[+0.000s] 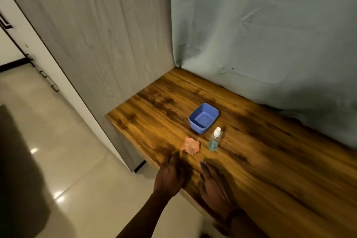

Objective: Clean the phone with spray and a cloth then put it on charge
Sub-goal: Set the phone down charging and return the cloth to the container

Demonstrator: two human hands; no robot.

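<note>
One spray bottle (215, 140): clear, white-capped, upright.

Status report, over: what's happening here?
Left hand open, right hand open, both empty. Cloth and spray bottle untouched; phone not in view. Nothing between hands and cloth.

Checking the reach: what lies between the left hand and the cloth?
Nothing: only bare counter separates the left hand and cloth, in the head view.
</note>
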